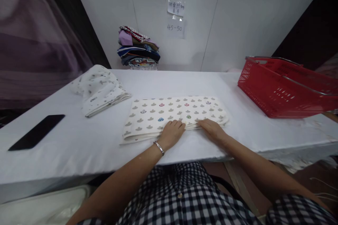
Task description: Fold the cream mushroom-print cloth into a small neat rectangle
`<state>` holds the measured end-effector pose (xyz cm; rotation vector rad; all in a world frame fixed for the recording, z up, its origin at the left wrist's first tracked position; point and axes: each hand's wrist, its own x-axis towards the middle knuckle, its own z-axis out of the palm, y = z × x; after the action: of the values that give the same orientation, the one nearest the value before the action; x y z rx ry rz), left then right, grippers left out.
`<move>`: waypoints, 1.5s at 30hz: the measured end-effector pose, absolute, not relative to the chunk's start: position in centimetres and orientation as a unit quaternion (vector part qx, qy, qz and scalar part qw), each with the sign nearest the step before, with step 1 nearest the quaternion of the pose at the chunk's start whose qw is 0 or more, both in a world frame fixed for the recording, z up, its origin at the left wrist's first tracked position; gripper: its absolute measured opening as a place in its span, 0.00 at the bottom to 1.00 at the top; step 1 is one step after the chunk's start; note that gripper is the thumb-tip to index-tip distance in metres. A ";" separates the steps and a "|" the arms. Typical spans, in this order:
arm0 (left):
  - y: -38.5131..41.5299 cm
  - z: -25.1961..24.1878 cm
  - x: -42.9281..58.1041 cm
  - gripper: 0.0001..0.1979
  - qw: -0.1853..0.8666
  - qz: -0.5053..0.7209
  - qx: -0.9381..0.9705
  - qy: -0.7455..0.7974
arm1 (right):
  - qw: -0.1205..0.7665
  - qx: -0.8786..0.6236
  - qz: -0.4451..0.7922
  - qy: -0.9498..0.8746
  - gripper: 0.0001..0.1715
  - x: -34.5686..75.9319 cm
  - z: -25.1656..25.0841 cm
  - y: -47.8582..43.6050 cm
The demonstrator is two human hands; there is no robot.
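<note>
A white cloth [174, 110] printed with grey mushroom-like shapes, a few of them outlined in red, blue and green, lies folded in a long rectangle on the table. Its layered front edge faces me. My left hand [173, 134] is closed over that edge near the middle, fingertips on top and thumb hidden. Just to the right, my right hand [213, 130] grips the same edge with its fingers together. A short gap separates the two hands. Left of the folded piece sits a loosely heaped white cloth [101, 89] with a small grey print.
A black phone [37, 132] lies on the white-covered table [87, 158] at left. The red plastic basket [285, 91] with metal handles stands at right. Folded fabrics [138, 49] are stacked against the back wall, beside paper notes [175, 28].
</note>
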<state>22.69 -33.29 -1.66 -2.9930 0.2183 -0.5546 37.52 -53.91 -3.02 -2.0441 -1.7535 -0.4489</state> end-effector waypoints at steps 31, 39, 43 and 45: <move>-33.3 -2.0 23.7 0.05 0.017 -0.210 -0.974 0.079 | 0.101 -0.775 -0.214 -0.586 0.20 39.4 -2.6 -58.0; -33.2 -2.6 23.5 0.07 0.015 -0.208 -0.974 0.088 | 0.095 -0.826 -0.242 -0.500 0.26 40.7 -4.1 -61.0; -33.3 -2.5 23.5 0.06 0.008 -0.205 -0.975 0.085 | 0.101 -0.836 -0.146 -0.520 0.27 40.9 -2.9 -61.3; -33.4 -2.5 23.4 0.06 0.013 -0.200 -0.976 0.087 | 0.118 -0.842 -0.107 -0.515 0.28 41.3 -1.7 -60.4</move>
<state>23.45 -33.40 -2.51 -3.0401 0.2700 -0.6236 41.27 -60.37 -1.71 -2.4640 -1.5073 -0.3117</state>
